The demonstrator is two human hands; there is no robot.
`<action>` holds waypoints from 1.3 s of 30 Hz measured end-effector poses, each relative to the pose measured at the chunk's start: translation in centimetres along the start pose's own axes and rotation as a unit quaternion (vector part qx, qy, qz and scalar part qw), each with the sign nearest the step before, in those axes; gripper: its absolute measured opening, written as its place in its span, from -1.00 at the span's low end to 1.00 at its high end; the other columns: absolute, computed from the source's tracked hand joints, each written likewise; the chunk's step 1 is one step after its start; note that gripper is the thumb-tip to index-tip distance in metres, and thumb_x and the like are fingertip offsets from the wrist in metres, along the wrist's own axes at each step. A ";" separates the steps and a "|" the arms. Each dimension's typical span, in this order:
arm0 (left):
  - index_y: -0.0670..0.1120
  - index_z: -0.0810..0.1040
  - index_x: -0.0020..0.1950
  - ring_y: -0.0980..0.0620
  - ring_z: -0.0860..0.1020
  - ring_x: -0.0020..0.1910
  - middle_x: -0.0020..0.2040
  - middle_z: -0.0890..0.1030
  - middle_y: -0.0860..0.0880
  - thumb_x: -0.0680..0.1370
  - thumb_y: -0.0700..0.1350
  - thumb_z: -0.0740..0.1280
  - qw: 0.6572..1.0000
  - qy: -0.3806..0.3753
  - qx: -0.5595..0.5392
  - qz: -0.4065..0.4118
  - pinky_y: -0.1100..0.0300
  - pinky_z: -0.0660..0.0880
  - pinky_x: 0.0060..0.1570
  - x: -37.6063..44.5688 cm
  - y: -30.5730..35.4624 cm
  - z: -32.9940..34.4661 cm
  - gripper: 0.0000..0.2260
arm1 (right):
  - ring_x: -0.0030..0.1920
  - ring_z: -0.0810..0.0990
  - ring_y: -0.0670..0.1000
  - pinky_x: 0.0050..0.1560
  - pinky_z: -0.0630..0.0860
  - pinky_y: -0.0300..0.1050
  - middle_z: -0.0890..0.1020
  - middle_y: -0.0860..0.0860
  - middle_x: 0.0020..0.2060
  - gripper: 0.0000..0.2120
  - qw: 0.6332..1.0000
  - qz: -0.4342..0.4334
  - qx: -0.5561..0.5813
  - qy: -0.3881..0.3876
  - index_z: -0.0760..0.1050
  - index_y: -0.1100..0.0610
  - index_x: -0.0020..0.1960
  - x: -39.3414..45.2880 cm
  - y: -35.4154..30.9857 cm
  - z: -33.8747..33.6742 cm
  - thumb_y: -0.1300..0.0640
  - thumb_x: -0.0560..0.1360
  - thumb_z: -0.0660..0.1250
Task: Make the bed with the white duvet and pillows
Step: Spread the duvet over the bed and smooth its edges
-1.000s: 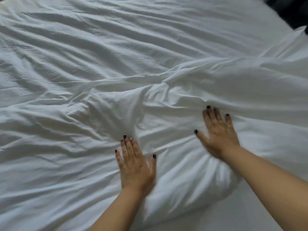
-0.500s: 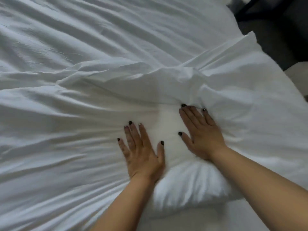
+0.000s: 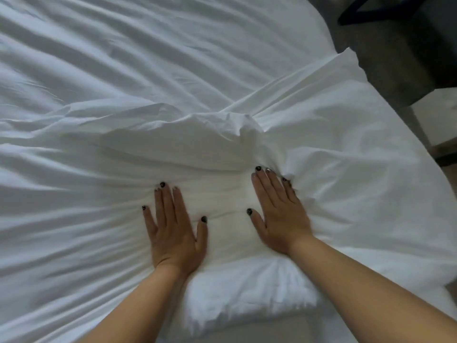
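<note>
The white duvet (image 3: 148,78) covers the bed, creased in long folds, with a bunched ridge across the middle. My left hand (image 3: 173,231) lies flat on it with straight fingers, palm down. My right hand (image 3: 279,214) presses flat beside it, about a hand's width to the right, fingertips at the foot of the bunched ridge. A puffy white edge, pillow or folded duvet (image 3: 247,298), bulges below my wrists; which one I cannot tell. A flat white corner (image 3: 346,70) sticks out towards the bed's right side.
The bed's right edge (image 3: 408,174) runs diagonally. Beyond it lies dark carpet (image 3: 385,58), a dark curved bar (image 3: 371,8) at the top right, and a pale piece of furniture (image 3: 440,120).
Both hands have slid forward and right over the duvet, staying flat, and the fabric between them lies smoother. The view has swung right, bringing the floor and the bed's right edge into sight.
</note>
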State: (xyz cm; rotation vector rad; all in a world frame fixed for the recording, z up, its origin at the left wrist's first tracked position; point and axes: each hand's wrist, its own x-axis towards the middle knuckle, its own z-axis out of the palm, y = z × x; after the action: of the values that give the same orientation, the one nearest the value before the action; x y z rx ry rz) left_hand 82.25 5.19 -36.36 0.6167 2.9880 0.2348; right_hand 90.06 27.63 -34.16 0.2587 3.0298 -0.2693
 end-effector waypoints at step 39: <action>-0.17 -0.18 0.60 0.02 -0.18 0.59 0.62 -0.17 -0.08 0.52 0.22 -0.28 0.910 0.025 -0.090 -0.403 0.02 -0.24 0.54 2.2 29.4 1.8 -0.27 | 0.05 0.53 0.25 0.01 0.42 0.07 0.60 0.24 -0.01 -0.55 0.986 -0.133 -0.015 -0.101 0.45 0.13 -0.16 20.6 32.2 -14.9 -0.23 0.59 0.08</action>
State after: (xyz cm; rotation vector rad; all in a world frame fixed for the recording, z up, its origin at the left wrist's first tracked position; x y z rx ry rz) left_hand 91.83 33.00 -33.30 -0.6519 2.9126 0.4423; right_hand 74.38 64.86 -27.07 -0.1685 2.8585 -0.2519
